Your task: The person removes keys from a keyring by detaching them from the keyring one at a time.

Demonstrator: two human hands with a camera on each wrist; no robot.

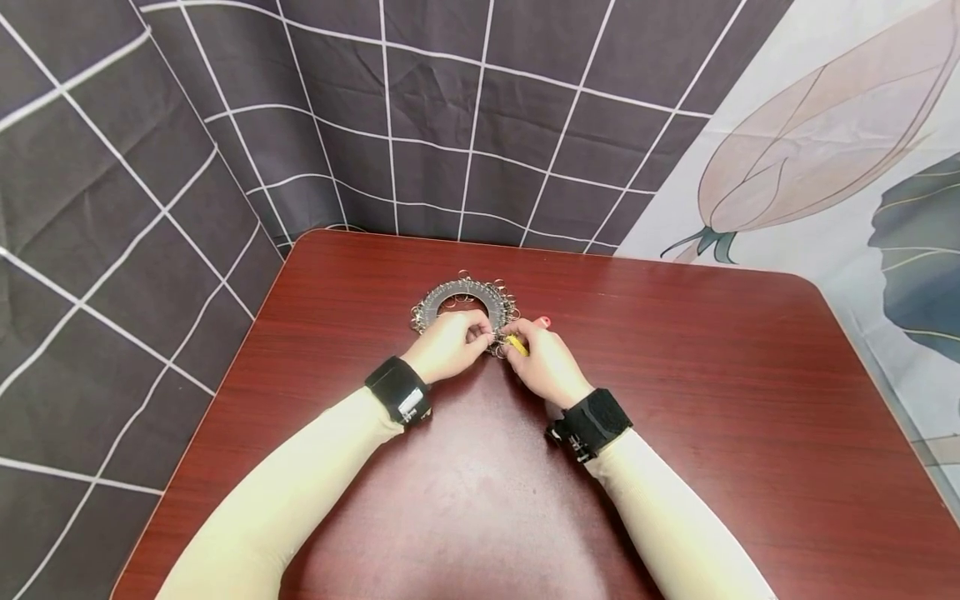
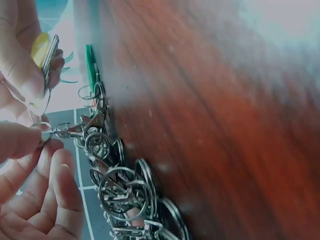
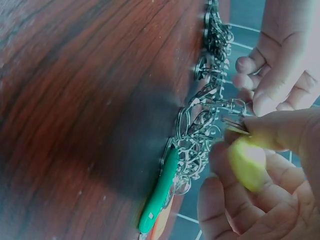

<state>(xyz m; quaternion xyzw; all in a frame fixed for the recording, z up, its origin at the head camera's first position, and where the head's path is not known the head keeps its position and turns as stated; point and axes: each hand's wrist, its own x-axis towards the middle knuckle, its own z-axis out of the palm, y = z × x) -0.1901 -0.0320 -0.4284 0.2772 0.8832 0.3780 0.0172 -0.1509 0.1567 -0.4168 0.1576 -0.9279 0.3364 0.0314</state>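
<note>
A grey ring-shaped plate (image 1: 456, 289), its rim crowded with metal swivel clasps and split rings (image 2: 122, 195), lies on the table. Over its near right edge, my left hand (image 1: 453, 343) pinches a small metal loop at a swivel clasp (image 3: 227, 104) between thumb and finger. Close beside it, my right hand (image 1: 551, 367) holds a yellow-headed key (image 3: 248, 162) with its fingertips. A thin split ring hangs at the key, near the left fingertips. Whether that ring is joined to the clasp I cannot tell.
A green key (image 3: 159, 190) hangs at the plate's rim, with something orange (image 3: 162, 220) beneath it. Beyond the right hand shows a small red item (image 1: 543, 322). The reddish-brown table (image 1: 712, 400) meets a dark checked curtain (image 1: 435, 100) at the back and left.
</note>
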